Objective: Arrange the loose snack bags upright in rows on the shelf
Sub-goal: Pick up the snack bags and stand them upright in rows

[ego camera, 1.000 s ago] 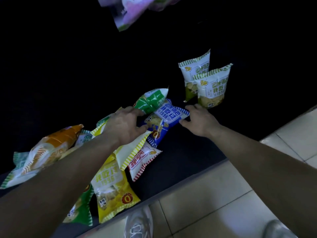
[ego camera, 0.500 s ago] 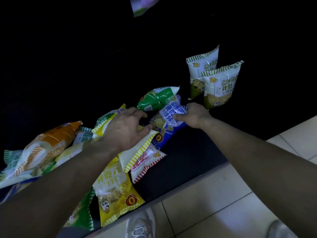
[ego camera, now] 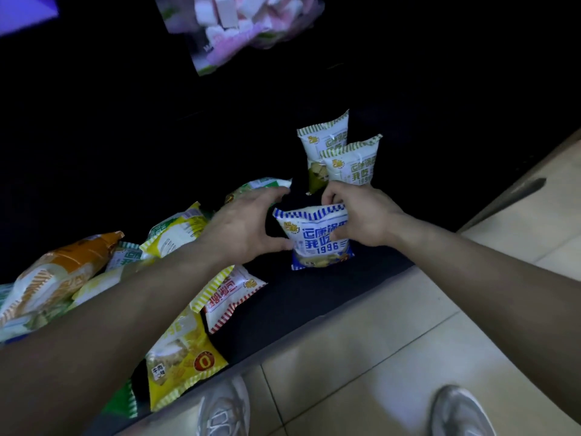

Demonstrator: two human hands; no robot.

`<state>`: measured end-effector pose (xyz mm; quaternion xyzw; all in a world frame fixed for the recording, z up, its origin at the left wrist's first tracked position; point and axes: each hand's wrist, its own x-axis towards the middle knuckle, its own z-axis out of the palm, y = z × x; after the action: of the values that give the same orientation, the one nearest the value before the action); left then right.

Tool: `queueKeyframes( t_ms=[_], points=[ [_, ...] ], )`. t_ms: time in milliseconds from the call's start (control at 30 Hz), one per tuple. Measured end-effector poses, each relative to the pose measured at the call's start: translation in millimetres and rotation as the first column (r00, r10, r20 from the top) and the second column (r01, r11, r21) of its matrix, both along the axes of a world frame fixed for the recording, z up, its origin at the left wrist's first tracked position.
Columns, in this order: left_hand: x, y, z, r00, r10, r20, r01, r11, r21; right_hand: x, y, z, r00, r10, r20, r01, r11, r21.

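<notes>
A blue-and-white snack bag point(ego camera: 316, 243) stands upright on the dark shelf point(ego camera: 314, 297), near its front edge. My right hand point(ego camera: 361, 215) grips the bag's top right side. My left hand point(ego camera: 245, 225) is spread beside the bag's left edge, thumb touching it. Two green-striped white bags point(ego camera: 349, 162) stand upright just behind, one in front of the other. Several loose bags lie flat to the left: a red-striped one point(ego camera: 234, 294), a yellow one point(ego camera: 182, 354), an orange one point(ego camera: 63, 272) and a green one point(ego camera: 261, 185).
A pink-and-white marshmallow bag point(ego camera: 239, 26) hangs above from an upper shelf. The shelf's interior behind the bags is dark. Pale floor tiles point(ego camera: 393, 357) and my two shoes point(ego camera: 224, 407) lie below the shelf edge.
My right hand has lifted the blue bag out of the pile, turned it upright and moved it right, in front of the two standing bags. My left hand followed to its side.
</notes>
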<state>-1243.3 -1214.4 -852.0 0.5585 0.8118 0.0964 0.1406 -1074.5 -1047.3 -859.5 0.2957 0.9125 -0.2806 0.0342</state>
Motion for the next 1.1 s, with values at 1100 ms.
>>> queueKeyframes(
  t_ms=[1100],
  points=[
    [98, 177, -59, 0.957, 0.270, -0.102, -0.256, 0.958, 0.133, 123, 26, -63, 0.946, -0.037, 0.323, 0.109, 0.973, -0.205]
  ],
)
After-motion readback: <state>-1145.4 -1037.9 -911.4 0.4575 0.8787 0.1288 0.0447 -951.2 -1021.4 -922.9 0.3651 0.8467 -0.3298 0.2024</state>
